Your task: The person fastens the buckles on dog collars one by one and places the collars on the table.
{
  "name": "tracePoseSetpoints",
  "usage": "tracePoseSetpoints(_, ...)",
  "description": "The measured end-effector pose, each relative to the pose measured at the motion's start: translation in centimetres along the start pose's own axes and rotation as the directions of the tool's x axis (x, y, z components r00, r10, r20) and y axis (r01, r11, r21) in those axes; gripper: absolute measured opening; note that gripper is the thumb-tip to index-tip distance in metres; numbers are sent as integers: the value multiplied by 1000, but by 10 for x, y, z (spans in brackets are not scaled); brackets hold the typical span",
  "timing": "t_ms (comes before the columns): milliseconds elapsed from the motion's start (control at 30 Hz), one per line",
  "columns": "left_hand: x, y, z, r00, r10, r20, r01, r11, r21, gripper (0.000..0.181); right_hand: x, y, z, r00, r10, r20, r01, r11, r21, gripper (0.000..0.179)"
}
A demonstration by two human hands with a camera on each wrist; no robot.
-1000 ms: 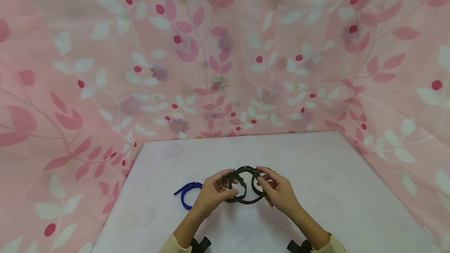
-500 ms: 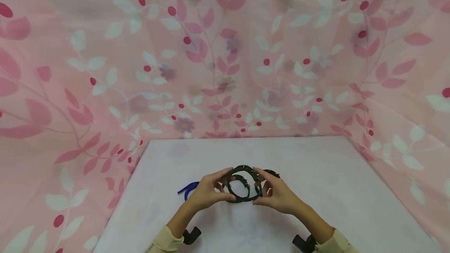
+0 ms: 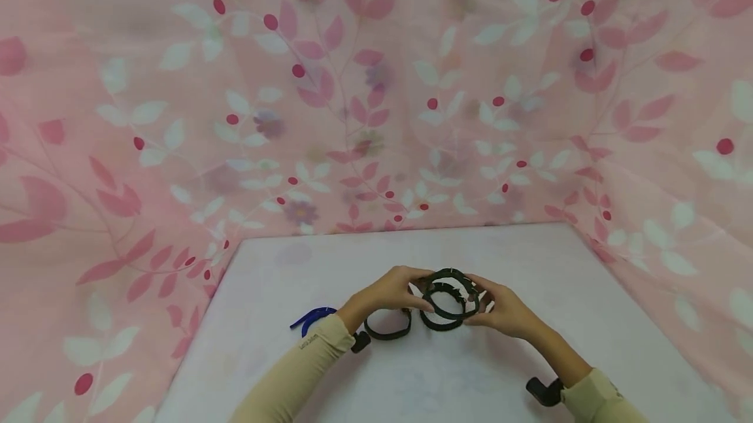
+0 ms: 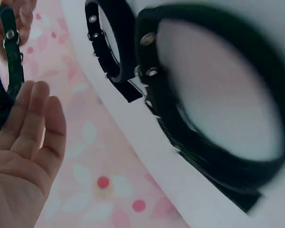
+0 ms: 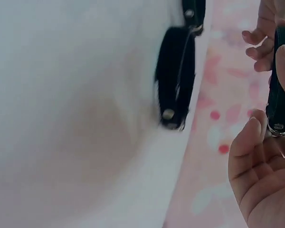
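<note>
Both hands hold one dark green buckled collar [image 3: 451,273], raised above the table as an upright ring. My left hand [image 3: 400,289] grips its left side between thumb and fingers. On its right side, my right hand [image 3: 507,312] pinches the strap, and in the right wrist view the fingertips meet it near the metal fitting. Behind it on the table sits a second dark collar [image 3: 441,326], partly covered by the held one. Another dark collar [image 3: 388,336] stands below the left wrist. Metal studs and a pointed strap end show on these collars in the left wrist view.
A coiled blue strap [image 3: 317,313] lies at the left, partly hidden by the left forearm. The white table [image 3: 500,253] ends at a pink floral cloth [image 3: 376,168] at the back and sides. Black camera mounts [image 3: 544,391] stick out from the wrists.
Both hands have moved right with the held collar. The left dark collar is now outside the hands, and the held ring overlaps the right one. My left forearm covers more of the blue strap.
</note>
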State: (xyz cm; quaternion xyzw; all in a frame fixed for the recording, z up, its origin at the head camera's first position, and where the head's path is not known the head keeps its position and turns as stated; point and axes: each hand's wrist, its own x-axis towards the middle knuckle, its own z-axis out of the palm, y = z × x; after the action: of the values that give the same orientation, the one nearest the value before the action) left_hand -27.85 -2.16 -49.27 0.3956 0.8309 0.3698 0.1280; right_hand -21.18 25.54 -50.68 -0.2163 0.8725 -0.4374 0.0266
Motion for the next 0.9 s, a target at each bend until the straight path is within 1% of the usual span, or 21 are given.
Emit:
tracePoseSetpoints(100, 22, -5, 10, 1000, 10, 3, -10, 999, 35, 65, -3, 18, -10, 998, 49, 32, -50, 999, 11, 83)
tracePoseSetpoints(167, 37, -8, 20, 1000, 15, -16, -14, 998, 64, 63, -6, 31, -17, 997, 71, 36, -72, 997, 23, 83)
tracePoseSetpoints(233, 51, -9, 30, 999, -3, -36, 7, 995, 99, 64, -7, 45, -24, 996, 85, 37, -86, 996, 25, 82)
tracePoseSetpoints(333, 71, -8, 44, 995, -72, -64, 81, 984, 158, 66, -7, 65, -36, 991, 123, 50, -124, 992, 22, 81)
tracePoseSetpoints(433, 87, -6, 59, 984, -157, -85, 171, 962, 211, 67, -5, 82, -44, 981, 183, 60, -186, 982, 38, 81)
tracePoseSetpoints(500, 95, -7, 69, 975, -205, -89, 221, 944, 245, 66, -6, 91, -47, 973, 219, 73, -223, 973, 59, 81)
tracePoseSetpoints(567, 99, -9, 80, 967, -240, -84, 254, 923, 290, 66, -8, 100, -47, 965, 243, 99, -250, 966, 67, 82)
tracePoseSetpoints(633, 102, -12, 88, 960, -268, -77, 279, 900, 336, 67, -9, 107, -46, 963, 243, 118, -248, 968, 39, 82)
tracePoseSetpoints(700, 104, -14, 93, 954, -288, -83, 297, 880, 371, 68, -10, 112, -45, 966, 230, 113, -231, 973, -11, 82)
tracePoseSetpoints(767, 107, -13, 93, 948, -305, -92, 317, 872, 372, 67, -9, 114, -45, 969, 231, 84, -226, 972, -70, 82)
tracePoseSetpoints(900, 115, -10, 87, 940, -327, -97, 340, 875, 344, 60, -2, 113, -47, 964, 266, -1, -262, 949, -173, 82)
